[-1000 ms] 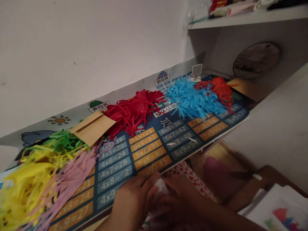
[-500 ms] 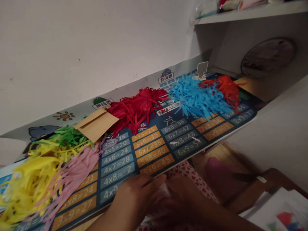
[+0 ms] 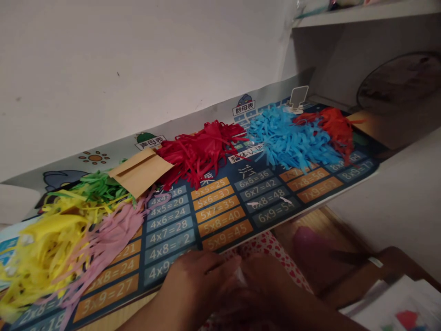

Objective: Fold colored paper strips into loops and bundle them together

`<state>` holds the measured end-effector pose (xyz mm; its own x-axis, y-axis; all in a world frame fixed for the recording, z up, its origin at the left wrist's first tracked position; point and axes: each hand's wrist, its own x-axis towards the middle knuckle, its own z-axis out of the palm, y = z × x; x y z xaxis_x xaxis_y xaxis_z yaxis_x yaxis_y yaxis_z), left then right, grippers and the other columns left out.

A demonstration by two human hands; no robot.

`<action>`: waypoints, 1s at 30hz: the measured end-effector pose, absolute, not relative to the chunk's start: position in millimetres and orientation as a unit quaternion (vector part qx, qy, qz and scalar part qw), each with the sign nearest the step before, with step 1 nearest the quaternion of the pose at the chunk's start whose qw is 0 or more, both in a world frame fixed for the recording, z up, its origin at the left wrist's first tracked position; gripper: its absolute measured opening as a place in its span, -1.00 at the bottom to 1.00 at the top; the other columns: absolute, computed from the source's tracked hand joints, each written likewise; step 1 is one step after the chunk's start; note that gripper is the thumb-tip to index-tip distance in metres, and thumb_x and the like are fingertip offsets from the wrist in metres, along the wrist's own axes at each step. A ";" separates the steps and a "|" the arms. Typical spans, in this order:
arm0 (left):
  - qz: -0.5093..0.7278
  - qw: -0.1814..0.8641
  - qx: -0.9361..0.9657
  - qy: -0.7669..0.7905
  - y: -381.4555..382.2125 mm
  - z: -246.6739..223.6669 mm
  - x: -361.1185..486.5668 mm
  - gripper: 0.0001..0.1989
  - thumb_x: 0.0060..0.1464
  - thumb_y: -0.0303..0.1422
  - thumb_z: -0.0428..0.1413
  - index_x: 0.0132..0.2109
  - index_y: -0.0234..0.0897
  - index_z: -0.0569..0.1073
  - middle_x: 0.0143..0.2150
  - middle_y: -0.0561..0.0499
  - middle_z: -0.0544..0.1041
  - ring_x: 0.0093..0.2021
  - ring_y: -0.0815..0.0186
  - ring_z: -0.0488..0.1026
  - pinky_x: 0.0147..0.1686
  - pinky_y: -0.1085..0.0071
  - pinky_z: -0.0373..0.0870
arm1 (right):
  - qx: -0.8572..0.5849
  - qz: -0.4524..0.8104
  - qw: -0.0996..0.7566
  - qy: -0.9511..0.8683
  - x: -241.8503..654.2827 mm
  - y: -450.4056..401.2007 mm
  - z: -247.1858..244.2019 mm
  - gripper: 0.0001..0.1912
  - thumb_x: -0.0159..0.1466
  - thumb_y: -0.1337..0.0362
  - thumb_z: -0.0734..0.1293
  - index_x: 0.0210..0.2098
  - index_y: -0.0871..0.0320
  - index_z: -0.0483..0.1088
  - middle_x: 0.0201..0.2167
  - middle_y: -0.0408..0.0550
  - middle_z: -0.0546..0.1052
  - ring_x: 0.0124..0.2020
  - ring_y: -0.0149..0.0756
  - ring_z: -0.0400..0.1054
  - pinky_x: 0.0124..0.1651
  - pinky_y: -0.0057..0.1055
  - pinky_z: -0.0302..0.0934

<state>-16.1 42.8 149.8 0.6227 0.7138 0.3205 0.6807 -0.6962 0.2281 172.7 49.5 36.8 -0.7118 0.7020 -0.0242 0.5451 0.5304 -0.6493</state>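
Note:
At the desk's front edge, my left hand point(image 3: 203, 280) is closed, its fingers pinched beside those of my right hand point(image 3: 260, 280). Between them is a bit of clear, shiny plastic point(image 3: 240, 277), dim and partly hidden by the fingers. Both hands are low over a lap in heart-patterned cloth point(image 3: 275, 250). Beyond them, shredded paper lies on the printed desk mat point(image 3: 220, 216): yellow point(image 3: 51, 248), pink point(image 3: 117, 230), green point(image 3: 99, 188), red point(image 3: 206, 147), blue point(image 3: 289, 138) and orange-red point(image 3: 336, 126).
A brown envelope point(image 3: 141, 172) rests between the green and red paper. A small white stand point(image 3: 298, 97) is at the back, under a shelf point(image 3: 365, 16). Round mirror-like disc point(image 3: 399, 82) at right. White sheets point(image 3: 403, 305) lie at the lower right.
The view has shifted slightly, so the desk things appear a little further right. Both hands stay together at the desk edge, with little change in their grip.

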 end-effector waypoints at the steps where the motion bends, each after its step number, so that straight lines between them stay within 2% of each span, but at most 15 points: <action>1: 0.194 0.046 0.900 0.388 42.7 150.1 -15.9 -0.70 0.34 -0.34 -0.12 -0.10 -0.26 0.50 -0.41 0.01 0.60 -0.48 0.36 0.55 -0.51 0.53 0.43 | -0.361 0.327 0.129 -0.864 173.7 48.5 39.4 -0.61 0.24 -0.11 0.31 -0.24 0.10 0.45 -0.44 -0.15 0.55 -0.48 -0.34 0.33 -0.44 -0.46 0.02; 6: 0.208 0.058 0.902 0.374 43.9 150.1 -15.1 -0.67 0.34 -0.31 -0.14 -0.12 -0.29 0.50 -0.42 0.00 0.60 -0.49 0.35 0.56 -0.51 0.52 0.47 | -0.369 0.333 0.130 -0.858 174.3 45.1 46.5 -0.64 0.22 -0.10 0.34 -0.33 0.07 0.46 -0.45 -0.17 0.55 -0.48 -0.34 0.32 -0.47 -0.46 -0.03; 11: 0.227 0.047 0.904 0.358 44.8 148.2 -14.3 -0.75 0.32 -0.34 -0.06 -0.16 -0.29 0.51 -0.42 0.02 0.60 -0.51 0.38 0.54 -0.53 0.55 0.45 | -0.375 0.331 0.125 -0.857 174.3 46.0 51.2 -0.68 0.20 -0.06 0.35 -0.35 0.09 0.45 -0.46 -0.16 0.54 -0.47 -0.31 0.33 -0.44 -0.46 0.01; 15: 0.250 0.007 0.906 0.343 43.3 146.6 -13.8 -0.80 0.27 -0.31 0.04 -0.18 -0.31 0.51 -0.41 0.01 0.62 -0.49 0.36 0.56 -0.47 0.52 0.50 | -0.372 0.343 0.131 -0.853 175.4 46.6 60.9 -0.78 0.22 0.06 0.35 -0.30 0.06 0.44 -0.41 -0.16 0.56 -0.43 -0.29 0.36 -0.41 -0.46 0.04; 20: 0.271 -0.005 0.903 0.334 38.2 145.2 -14.5 -0.83 0.26 -0.37 0.04 -0.15 -0.34 0.50 -0.40 0.01 0.63 -0.48 0.36 0.56 -0.46 0.51 0.50 | -0.355 0.379 0.163 -0.839 175.7 44.9 70.2 -0.76 0.27 0.08 0.28 -0.14 0.02 0.44 -0.37 -0.17 0.57 -0.42 -0.30 0.35 -0.40 -0.47 0.06; 24: 0.273 0.012 0.901 0.338 32.9 140.3 -18.0 -0.79 0.29 -0.37 -0.02 -0.09 -0.37 0.47 -0.37 -0.04 0.63 -0.47 0.33 0.55 -0.49 0.45 0.50 | -0.339 0.404 0.181 -0.830 177.0 45.2 77.2 -0.81 0.29 0.12 0.26 -0.20 0.04 0.44 -0.37 -0.18 0.56 -0.41 -0.31 0.36 -0.33 -0.48 0.10; 27: 0.278 0.020 0.899 0.339 30.6 136.8 -19.9 -0.74 0.31 -0.32 -0.06 -0.06 -0.36 0.46 -0.34 -0.07 0.62 -0.44 0.30 0.55 -0.48 0.39 0.51 | -0.320 0.431 0.170 -0.826 176.7 45.9 80.3 -0.81 0.30 0.13 0.25 -0.19 0.04 0.43 -0.39 -0.21 0.55 -0.46 -0.36 0.34 -0.36 -0.50 0.10; 30: 0.274 0.004 0.899 0.341 29.9 137.8 -18.8 -0.81 0.27 -0.36 0.01 -0.09 -0.34 0.47 -0.35 -0.02 0.63 -0.44 0.32 0.55 -0.46 0.41 0.53 | -0.330 0.432 0.183 -0.819 175.2 46.2 80.2 -0.82 0.26 0.16 0.29 -0.19 0.03 0.44 -0.38 -0.20 0.56 -0.45 -0.34 0.36 -0.31 -0.49 0.14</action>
